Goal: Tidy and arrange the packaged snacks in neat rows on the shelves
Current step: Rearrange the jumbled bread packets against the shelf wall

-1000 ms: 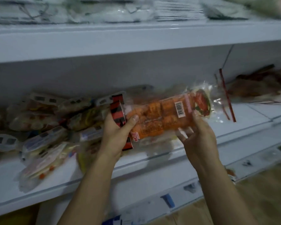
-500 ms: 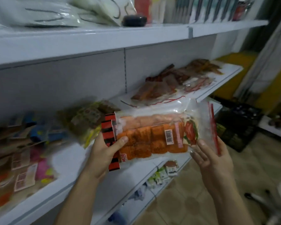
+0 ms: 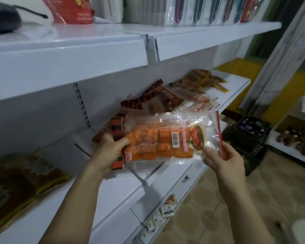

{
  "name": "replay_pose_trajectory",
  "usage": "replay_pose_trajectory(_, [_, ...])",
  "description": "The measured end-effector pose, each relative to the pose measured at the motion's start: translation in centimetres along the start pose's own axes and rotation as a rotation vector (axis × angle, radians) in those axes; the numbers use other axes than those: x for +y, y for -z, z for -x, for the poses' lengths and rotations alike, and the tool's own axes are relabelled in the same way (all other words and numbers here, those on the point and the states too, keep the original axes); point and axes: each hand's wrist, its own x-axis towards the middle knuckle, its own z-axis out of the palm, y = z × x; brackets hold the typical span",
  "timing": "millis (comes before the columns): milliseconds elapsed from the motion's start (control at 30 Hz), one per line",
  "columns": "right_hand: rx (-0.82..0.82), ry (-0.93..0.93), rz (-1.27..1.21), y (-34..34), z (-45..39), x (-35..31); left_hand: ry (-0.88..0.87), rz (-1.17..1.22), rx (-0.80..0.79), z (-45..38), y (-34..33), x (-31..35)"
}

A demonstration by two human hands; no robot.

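the white middle shelf (image 3: 165,189) runs across the view under a higher shelf (image 3: 201,39) stocked with flat hanging packs, and most of its front near the hands is bare. to the right on it lies a loose heap of red-striped packets (image 3: 165,101), overlapping at odd angles, with a darker brown lot (image 3: 199,79) farther along; at far left a blurred pile of yellow-edged packets (image 3: 21,175) sits near the shelf front. held in the air just above the shelf is the orange snack pack (image 3: 157,143), a clear bag of orange blocks lying lengthwise with its barcode facing up. the left hand (image 3: 109,152) grips its red-and-black header end, thumb curled over the top. the right hand (image 3: 224,159) pinches the clear end by the red seal strip, fingers curled behind it. this looks like the carry step, the pack lifted and not yet placed. the next move would likely call for lowering it flat beside the striped heap, long edge squared to the shelf front, and then letting go at both ends together so the slippery bag does not skew.
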Motion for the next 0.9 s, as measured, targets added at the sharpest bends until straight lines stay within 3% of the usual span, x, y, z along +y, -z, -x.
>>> replay_pose_trajectory(100, [-0.005, 0.097, 0.128, -2.3, -5.8, -0.2, -0.055, -0.039, 0.111, -4.6, -1.0, 0.4])
replay_pose_trajectory(267, [-0.155, 0.161, 0.303, -7.4, -17.8, 0.7, -0.143, -0.245, 0.273, -11.5, -1.9, 0.2])
replay_pose_trajectory(367, [-0.238, 0.222, 0.322, -10.5, -25.3, 0.4, -0.112, -0.413, 0.425, -15.8, -3.4, 0.3])
replay_pose_trajectory(533, [-0.394, 0.269, 0.285, -14.1, -34.5, 0.4, 0.007, -0.442, 0.558, -21.1, -6.4, 1.1])
replay_pose_trajectory(667, [-0.513, 0.241, 0.258, -14.0, -36.5, 1.4, 0.113, -0.376, 0.671, -21.4, -8.2, 1.3])
replay_pose_trajectory(900, [-0.457, 0.684, 0.405, -10.9, -34.4, 2.9, 0.114, -0.398, 0.817, -15.0, -9.8, 0.3])
